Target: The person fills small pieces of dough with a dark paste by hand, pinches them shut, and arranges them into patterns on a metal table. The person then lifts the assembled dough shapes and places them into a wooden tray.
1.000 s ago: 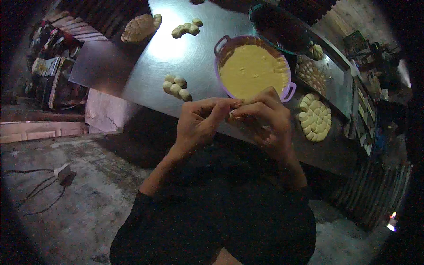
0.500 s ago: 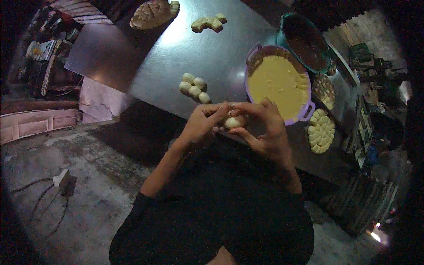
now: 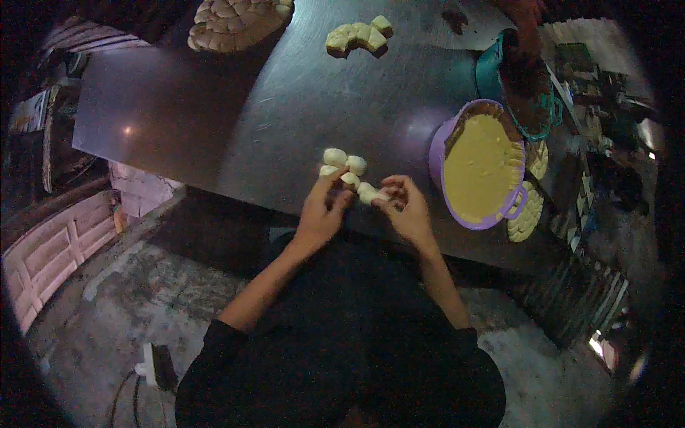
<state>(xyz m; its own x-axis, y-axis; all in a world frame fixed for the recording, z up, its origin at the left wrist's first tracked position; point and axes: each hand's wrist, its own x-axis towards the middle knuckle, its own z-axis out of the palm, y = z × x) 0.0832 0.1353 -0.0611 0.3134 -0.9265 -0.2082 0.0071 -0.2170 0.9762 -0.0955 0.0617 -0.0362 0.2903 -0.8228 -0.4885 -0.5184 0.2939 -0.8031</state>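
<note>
Several pale dough balls (image 3: 335,158) sit bunched on the steel worktop (image 3: 300,107) in front of me. My left hand (image 3: 325,214) is at the near side of the bunch, thumb and forefinger closed around one ball. At the bunch's right end, my right hand (image 3: 405,214) pinches another pale ball (image 3: 368,193), its other fingers curled. Just to the right stands a purple handled tub (image 3: 437,153) of thick yellow mixture (image 3: 479,167). Farther back lies a small group of joined dough pieces (image 3: 353,37).
A teal basin (image 3: 487,71) stands behind the tub, with another person's arm (image 3: 526,32) over it. Patterned dough rounds lie at the back left (image 3: 235,25) and beyond the tub (image 3: 523,217). A white socket block (image 3: 153,364) with cables is on the floor.
My hands have parted and lowered from above the worktop's edge onto the bunch, bringing the held ball down beside it. The view has shifted, and another person's arm now shows over the basin.
</note>
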